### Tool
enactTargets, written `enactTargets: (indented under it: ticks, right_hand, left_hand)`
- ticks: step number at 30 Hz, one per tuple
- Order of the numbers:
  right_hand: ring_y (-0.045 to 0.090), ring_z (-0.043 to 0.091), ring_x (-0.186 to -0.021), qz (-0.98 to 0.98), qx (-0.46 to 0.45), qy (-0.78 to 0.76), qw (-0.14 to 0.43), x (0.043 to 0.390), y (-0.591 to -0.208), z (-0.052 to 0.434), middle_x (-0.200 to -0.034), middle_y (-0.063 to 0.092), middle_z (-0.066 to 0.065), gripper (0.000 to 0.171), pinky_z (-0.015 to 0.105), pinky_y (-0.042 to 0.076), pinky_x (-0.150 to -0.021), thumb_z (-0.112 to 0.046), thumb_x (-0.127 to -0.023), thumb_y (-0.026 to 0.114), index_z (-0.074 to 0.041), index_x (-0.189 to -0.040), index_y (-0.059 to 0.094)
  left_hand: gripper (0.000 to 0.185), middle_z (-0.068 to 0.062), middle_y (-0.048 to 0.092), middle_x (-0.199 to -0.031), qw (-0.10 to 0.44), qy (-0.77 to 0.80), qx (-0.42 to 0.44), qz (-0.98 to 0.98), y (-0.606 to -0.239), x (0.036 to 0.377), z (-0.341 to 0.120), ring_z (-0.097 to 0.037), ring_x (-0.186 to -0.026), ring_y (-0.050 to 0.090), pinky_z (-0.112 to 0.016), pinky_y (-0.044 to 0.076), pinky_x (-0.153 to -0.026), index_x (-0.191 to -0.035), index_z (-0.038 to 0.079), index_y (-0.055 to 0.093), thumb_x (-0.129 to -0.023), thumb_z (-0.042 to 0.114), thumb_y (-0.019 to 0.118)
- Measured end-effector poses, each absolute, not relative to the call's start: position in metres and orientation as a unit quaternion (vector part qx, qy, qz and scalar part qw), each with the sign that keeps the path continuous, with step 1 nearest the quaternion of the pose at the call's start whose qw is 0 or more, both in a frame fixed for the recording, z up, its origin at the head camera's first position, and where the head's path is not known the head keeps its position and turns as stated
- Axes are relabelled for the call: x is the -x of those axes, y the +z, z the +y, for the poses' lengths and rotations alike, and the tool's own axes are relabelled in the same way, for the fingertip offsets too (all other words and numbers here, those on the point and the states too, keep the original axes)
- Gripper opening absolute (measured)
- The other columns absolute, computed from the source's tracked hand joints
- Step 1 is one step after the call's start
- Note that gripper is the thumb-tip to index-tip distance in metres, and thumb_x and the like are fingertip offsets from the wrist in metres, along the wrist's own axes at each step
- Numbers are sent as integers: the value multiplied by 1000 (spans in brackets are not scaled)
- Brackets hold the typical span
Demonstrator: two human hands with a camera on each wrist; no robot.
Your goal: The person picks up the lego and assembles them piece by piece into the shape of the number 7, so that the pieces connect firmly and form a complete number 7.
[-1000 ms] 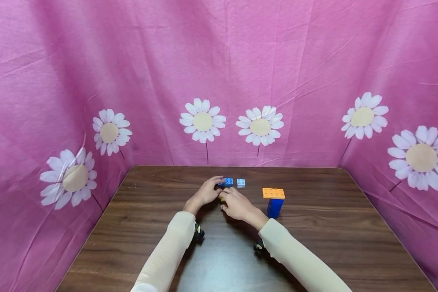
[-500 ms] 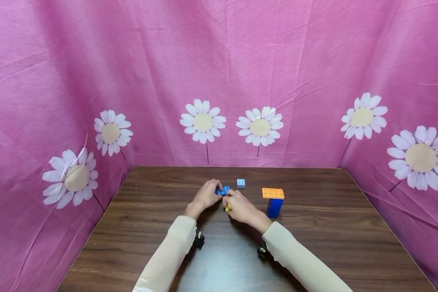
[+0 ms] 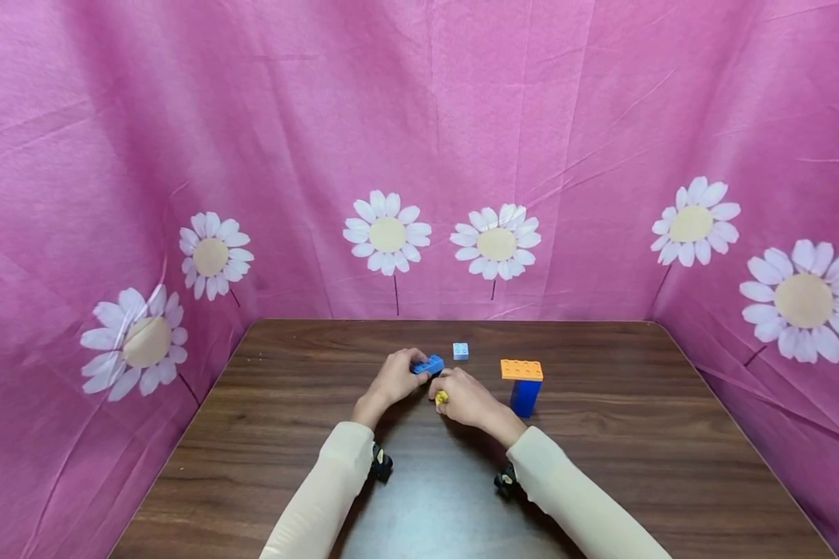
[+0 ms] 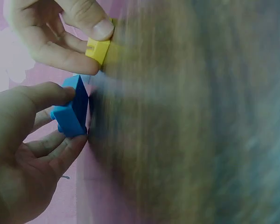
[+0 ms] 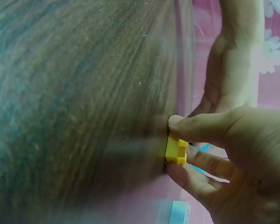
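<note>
My left hand point(image 3: 391, 380) pinches a blue toy building brick point(image 3: 429, 365) between thumb and fingers, just above or on the table. In the left wrist view this blue brick point(image 4: 69, 120) is tilted, its studs turned toward the palm. Close by on the right, my right hand point(image 3: 464, 397) holds a small yellow brick point(image 3: 441, 397). The right wrist view has that yellow piece point(image 5: 174, 150) between thumb and fingertips, with a notched or studded side toward the palm. The two hands are apart by a small gap.
A light blue brick point(image 3: 461, 351) with a few studs lies behind the hands. To the right stands a dark blue block tower point(image 3: 526, 397) topped by an orange brick point(image 3: 522, 369). Pink flowered cloth point(image 3: 433, 140) surrounds the brown wooden table point(image 3: 287, 435).
The left hand has drawn the blue brick from the back of the table toward the person. My right hand has shifted slightly right and nearer with the yellow brick.
</note>
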State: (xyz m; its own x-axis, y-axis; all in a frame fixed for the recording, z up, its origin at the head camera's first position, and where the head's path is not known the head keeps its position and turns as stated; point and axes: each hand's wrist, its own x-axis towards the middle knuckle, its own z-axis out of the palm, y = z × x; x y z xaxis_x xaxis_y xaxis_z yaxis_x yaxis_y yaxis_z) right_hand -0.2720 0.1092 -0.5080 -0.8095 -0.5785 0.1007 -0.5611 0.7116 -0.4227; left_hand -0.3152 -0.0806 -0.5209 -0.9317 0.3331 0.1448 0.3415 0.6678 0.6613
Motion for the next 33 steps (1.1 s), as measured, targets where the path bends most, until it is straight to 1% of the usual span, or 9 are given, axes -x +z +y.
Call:
enactTargets:
  ticks: [4, 7, 11, 14, 18, 22, 26, 29, 33]
  right_hand:
    - [64, 36, -120, 921, 304, -239, 48, 273, -507, 114, -113, 75, 9, 20, 54, 55, -102, 3, -88, 82, -8, -104, 80]
    - [64, 36, -121, 920, 306, -239, 57, 273, -505, 118, -113, 75, 8, 22, 53, 56, -101, 4, -88, 80, -8, -106, 80]
    - [66, 28, -108, 917, 306, -248, 62, 271, -503, 122, -110, 77, 7, 23, 46, 57, -91, 3, -88, 78, -7, -108, 80]
    - [66, 20, -97, 914, 298, -268, 69, 269, -502, 125, -108, 78, 6, 23, 40, 57, -84, 1, -90, 75, -6, -111, 80]
    - [63, 13, -88, 912, 284, -286, 73, 268, -503, 128, -108, 78, 5, 23, 35, 57, -80, -3, -94, 72, -5, -116, 79]
    - [60, 11, -82, 914, 269, -298, 62, 268, -504, 130, -106, 77, 4, 22, 31, 55, -76, -5, -96, 70, -5, -116, 78]
    - [60, 9, -81, 917, 254, -304, 49, 266, -502, 131, -103, 77, 2, 20, 28, 54, -74, -5, -97, 69, -6, -115, 77]
    - [60, 9, -79, 915, 249, -314, 37, 261, -498, 131, -105, 77, 3, 22, 27, 54, -72, -3, -97, 69, -6, -117, 76]
    - [64, 10, -80, 912, 248, -328, 1, 254, -489, 130, -108, 78, 6, 22, 30, 59, -74, -2, -97, 71, -8, -118, 75]
  left_hand:
    - [23, -15, 72, -120, 1, -409, 169, -897, -522, 311, -81, -25, -104, 69, -38, 60, -89, -117, 3, 74, -98, 15, 76]
    - [20, -13, 70, -119, 8, -442, 153, -884, -523, 309, -81, -25, -105, 68, -37, 58, -89, -115, 4, 75, -99, 16, 76]
    - [19, -12, 71, -122, 12, -484, 134, -865, -526, 306, -81, -28, -109, 69, -39, 57, -93, -115, 4, 76, -101, 17, 74]
    - [20, -13, 73, -126, 13, -512, 130, -849, -527, 304, -82, -30, -113, 70, -39, 59, -92, -120, 7, 76, -103, 17, 70]
    - [20, -12, 74, -128, 10, -547, 123, -828, -528, 300, -82, -28, -113, 71, -35, 59, -88, -122, 11, 78, -106, 17, 68]
    - [22, -15, 76, -126, 0, -584, 106, -805, -527, 297, -80, -25, -109, 71, -29, 57, -85, -123, 11, 78, -105, 20, 69]
    - [26, -20, 75, -124, -13, -617, 98, -781, -524, 294, -79, -20, -105, 69, -26, 57, -85, -127, 7, 76, -104, 16, 68]
    - [27, -22, 73, -124, -23, -649, 102, -754, -521, 291, -78, -16, -102, 70, -28, 62, -87, -128, 2, 74, -104, 12, 67]
    - [29, -22, 73, -126, -28, -687, 105, -719, -515, 287, -76, -15, -99, 73, -37, 64, -93, -127, -1, 73, -104, 15, 69]
